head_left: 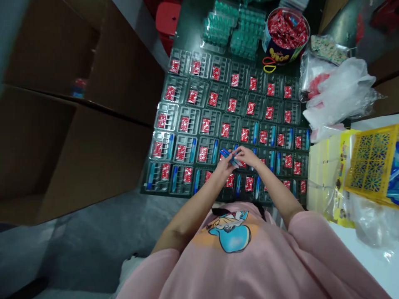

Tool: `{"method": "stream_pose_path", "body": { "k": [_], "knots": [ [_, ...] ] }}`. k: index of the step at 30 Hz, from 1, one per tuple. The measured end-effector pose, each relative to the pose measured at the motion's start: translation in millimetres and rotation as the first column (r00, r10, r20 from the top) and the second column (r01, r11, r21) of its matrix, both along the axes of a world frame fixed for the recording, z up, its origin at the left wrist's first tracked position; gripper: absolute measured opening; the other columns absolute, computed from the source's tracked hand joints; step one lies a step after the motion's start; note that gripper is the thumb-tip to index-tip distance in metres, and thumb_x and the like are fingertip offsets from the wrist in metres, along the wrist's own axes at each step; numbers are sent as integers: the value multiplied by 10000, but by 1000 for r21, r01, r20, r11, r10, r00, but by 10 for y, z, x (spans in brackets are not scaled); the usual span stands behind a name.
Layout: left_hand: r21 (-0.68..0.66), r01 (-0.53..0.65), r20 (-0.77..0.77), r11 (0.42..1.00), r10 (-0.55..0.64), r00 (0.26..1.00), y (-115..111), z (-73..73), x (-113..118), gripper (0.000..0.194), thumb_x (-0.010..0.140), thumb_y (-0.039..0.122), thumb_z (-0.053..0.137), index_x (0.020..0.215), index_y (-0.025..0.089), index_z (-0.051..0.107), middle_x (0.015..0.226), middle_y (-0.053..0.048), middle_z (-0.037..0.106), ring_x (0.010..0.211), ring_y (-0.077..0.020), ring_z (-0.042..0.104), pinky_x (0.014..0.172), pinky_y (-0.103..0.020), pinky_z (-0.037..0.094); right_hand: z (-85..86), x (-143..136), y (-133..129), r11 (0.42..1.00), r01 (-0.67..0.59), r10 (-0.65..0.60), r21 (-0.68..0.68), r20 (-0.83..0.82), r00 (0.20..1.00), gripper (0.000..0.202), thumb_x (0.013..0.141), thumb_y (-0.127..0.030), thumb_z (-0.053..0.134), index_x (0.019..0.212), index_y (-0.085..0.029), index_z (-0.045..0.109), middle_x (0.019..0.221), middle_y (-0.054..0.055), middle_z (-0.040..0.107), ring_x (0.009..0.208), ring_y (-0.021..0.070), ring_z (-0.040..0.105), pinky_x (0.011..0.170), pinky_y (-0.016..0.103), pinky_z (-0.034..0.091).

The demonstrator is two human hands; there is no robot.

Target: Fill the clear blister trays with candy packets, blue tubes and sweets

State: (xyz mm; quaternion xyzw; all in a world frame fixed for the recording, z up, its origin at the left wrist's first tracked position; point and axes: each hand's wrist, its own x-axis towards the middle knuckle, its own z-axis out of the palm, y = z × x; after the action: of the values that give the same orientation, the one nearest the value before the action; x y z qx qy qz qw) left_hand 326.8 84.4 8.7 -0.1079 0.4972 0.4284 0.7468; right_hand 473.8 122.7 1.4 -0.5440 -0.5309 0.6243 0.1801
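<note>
My left hand point(225, 164) is closed around several blue pens point(224, 153), low over the trays near the table's front. My right hand point(246, 156) meets it from the right, its fingers pinched at the same bunch of pens. Rows of clear plastic trays point(190, 112) cover the dark table. Each visible tray holds a red packet point(184, 123), and many in the nearer rows also have a blue pen point(193, 150) lying along one side. My hands and forearms hide parts of the trays beneath them.
At the back stand stacked green-filled trays point(245, 39) and a tub point(285, 52) of red packets, with scissors point(269, 65) beside it. Plastic bags point(339, 95) and a yellow basket point(368, 166) lie right. Large cardboard boxes point(93, 162) stand left.
</note>
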Motion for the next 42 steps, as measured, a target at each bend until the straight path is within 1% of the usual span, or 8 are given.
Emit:
{"method": "stream_pose_path", "body": {
  "k": [4,9,14,20,27,33,39,42],
  "knots": [
    [0,29,27,1000,-29,999,90,8,-78,385,786,110,683,1139,221,578,920,-40,703,731,-166,662,734,-354,550,17,-195,-154,997,33,-38,-65,-76,996,320,673,-244,676,968,-207,556,723,-44,649,686,139,635,661,256,495],
    [-19,33,24,999,-32,999,173,47,-276,388,788,111,687,1136,233,565,922,-31,698,776,-155,667,774,-350,543,-52,-309,227,992,121,-124,32,93,988,295,688,-266,645,962,-212,550,725,-45,618,676,142,611,674,271,494],
    [4,33,54,999,-33,998,226,84,-546,239,819,132,644,1027,210,555,849,-26,676,660,-119,632,654,-272,517,-208,-335,795,912,284,-400,296,490,774,291,721,-207,604,1010,-196,570,775,-5,624,773,170,609,819,316,471],
    [25,64,3,998,-64,998,270,69,-790,181,807,91,582,940,207,543,749,-2,636,577,-105,587,569,-234,498,-316,-390,1017,881,275,-461,385,570,680,334,739,-190,615,1068,-184,563,858,45,645,812,195,601,855,348,459],
    [40,10,-210,999,-1,978,579,-103,-858,439,756,7,598,1150,201,612,717,24,603,581,-86,585,597,-210,496,-363,-422,798,873,224,-448,433,534,717,308,777,-248,589,1070,-156,613,965,106,644,888,220,594,899,375,463],
    [264,92,-486,960,50,873,1162,-214,-823,353,679,-52,632,938,175,710,881,-36,668,955,-192,625,845,-274,502,-294,-416,541,906,151,-363,394,545,756,338,807,-209,517,1114,-152,647,977,108,640,903,221,593,937,406,457],
    [357,198,-588,913,54,807,1547,-168,-721,380,622,-108,609,869,172,684,1055,-98,639,1224,-259,503,1005,-329,422,43,-330,206,866,166,-380,471,405,832,313,844,-246,509,1113,-191,659,947,81,643,821,202,602,868,373,498],
    [312,443,-730,840,-86,678,1595,-86,-693,342,668,-61,610,910,173,670,1120,-104,613,1291,-269,434,1091,-350,331,375,-198,-79,834,216,-437,507,368,821,298,871,-273,498,1120,-224,654,925,66,648,839,205,611,858,368,505]
  ]
}}
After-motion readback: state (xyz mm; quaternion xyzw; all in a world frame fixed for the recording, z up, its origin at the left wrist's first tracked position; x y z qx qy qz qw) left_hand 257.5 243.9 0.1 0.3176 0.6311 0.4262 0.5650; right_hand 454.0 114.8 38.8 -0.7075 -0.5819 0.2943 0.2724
